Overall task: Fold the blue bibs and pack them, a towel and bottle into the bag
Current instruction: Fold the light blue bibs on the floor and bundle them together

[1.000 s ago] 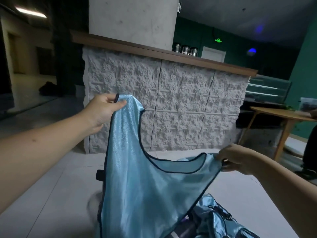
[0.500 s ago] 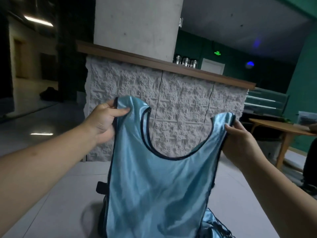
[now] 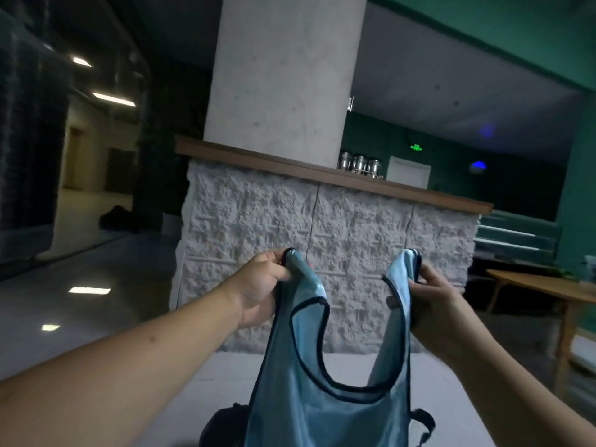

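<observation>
Pinching one blue bib (image 3: 325, 404) by its two straps, left hand (image 3: 261, 285) and right hand (image 3: 430, 301) hold it up.

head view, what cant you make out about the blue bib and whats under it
- Light blue satin bib, head view: its lower half is cut off by the bottom edge.
- Black object below: mostly hidden behind the bib, cannot be identified.
- Left hand and right hand: fingertips hidden in the shoulder straps they pinch.

A green exit sign (image 3: 416, 147) glows on the far wall, unreadable.
</observation>
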Motion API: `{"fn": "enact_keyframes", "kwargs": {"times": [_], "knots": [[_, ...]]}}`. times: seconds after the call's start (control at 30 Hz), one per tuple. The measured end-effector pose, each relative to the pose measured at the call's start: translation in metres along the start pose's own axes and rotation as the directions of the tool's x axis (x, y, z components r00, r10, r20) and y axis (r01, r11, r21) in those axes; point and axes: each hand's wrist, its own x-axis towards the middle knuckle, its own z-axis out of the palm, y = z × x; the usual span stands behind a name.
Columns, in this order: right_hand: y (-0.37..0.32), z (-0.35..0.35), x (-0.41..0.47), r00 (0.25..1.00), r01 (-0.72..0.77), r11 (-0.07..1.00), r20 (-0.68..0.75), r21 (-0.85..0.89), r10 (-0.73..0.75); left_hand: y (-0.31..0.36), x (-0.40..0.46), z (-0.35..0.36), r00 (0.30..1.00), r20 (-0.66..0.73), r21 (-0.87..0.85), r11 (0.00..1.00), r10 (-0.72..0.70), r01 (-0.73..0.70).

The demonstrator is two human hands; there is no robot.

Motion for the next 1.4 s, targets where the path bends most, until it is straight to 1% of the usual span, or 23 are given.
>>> {"fn": "enact_keyframes", "kwargs": {"times": [0.13, 0.23, 0.33, 0.47, 0.53, 0.67, 0.7, 0.77, 0.83, 0.93, 1.07, 1.17, 1.27, 1.33, 1.4], "knots": [[-0.007, 0.027, 0.014, 0.988, -0.023, 0.994, 0.154, 0.106, 0.006, 0.011, 0.01, 0.024, 0.996, 0.089, 0.029, 0.999, 0.018, -0.021], [-0.011, 0.048, 0.018, 0.961, -0.037, 0.999, 0.275, 0.032, 0.027, 0.012, 0.015, 0.041, 0.992, 0.12, 0.082, 0.995, 0.045, -0.055], [-0.01, 0.062, 0.018, 0.944, -0.052, 0.997, 0.321, -0.062, 0.07, 0.011, 0.018, 0.051, 0.989, 0.117, 0.108, 0.989, 0.089, -0.102], [-0.007, 0.065, 0.019, 0.951, -0.056, 0.98, 0.289, -0.192, 0.111, 0.01, 0.017, 0.055, 0.988, 0.101, 0.16, 0.978, 0.116, -0.132], [-0.005, 0.065, 0.018, 0.951, -0.06, 0.981, 0.287, -0.186, 0.113, 0.01, 0.016, 0.056, 0.988, 0.093, 0.205, 0.968, 0.126, -0.143], [-0.009, 0.07, 0.008, 0.949, -0.076, 0.988, 0.294, -0.132, 0.112, 0.012, 0.017, 0.056, 0.983, 0.052, 0.373, 0.91, 0.178, -0.184], [-0.01, 0.071, 0.006, 0.951, -0.091, 0.988, 0.283, -0.121, 0.122, 0.013, 0.017, 0.056, 0.985, 0.049, 0.386, 0.906, 0.166, -0.172], [-0.011, 0.072, 0.005, 0.956, -0.131, 0.983, 0.247, -0.131, 0.16, 0.015, 0.017, 0.057, 0.992, 0.082, 0.387, 0.914, 0.097, -0.122], [-0.011, 0.071, 0.007, 0.961, -0.179, 0.969, 0.182, -0.17, 0.209, 0.017, 0.016, 0.058, 0.991, 0.125, 0.396, 0.914, 0.042, -0.088], [-0.009, 0.071, 0.008, 0.961, -0.237, 0.951, 0.099, -0.199, 0.26, 0.019, 0.013, 0.057, 0.988, 0.151, 0.397, 0.917, -0.03, -0.033], [-0.005, 0.075, 0.006, 0.948, -0.279, 0.937, 0.094, -0.21, 0.303, 0.019, 0.011, 0.056, 0.975, 0.199, 0.393, 0.92, -0.098, 0.013], [-0.002, 0.076, 0.004, 0.949, -0.28, 0.935, 0.084, -0.219, 0.304, 0.016, 0.013, 0.057, 0.972, 0.196, 0.416, 0.908, -0.133, 0.04], [-0.001, 0.075, 0.001, 0.947, -0.267, 0.936, 0.115, -0.228, 0.299, 0.014, 0.015, 0.055, 0.98, 0.171, 0.405, 0.914, -0.103, 0.026], [0.001, 0.073, 0.0, 0.951, -0.258, 0.929, 0.097, -0.267, 0.292, 0.012, 0.018, 0.053, 0.994, 0.105, 0.375, 0.927, -0.033, -0.008], [0.006, 0.067, 0.001, 0.971, -0.201, 0.936, 0.066, -0.288, 0.229, 0.012, 0.023, 0.05, 0.999, 0.013, 0.335, 0.941, 0.049, -0.05]]}}
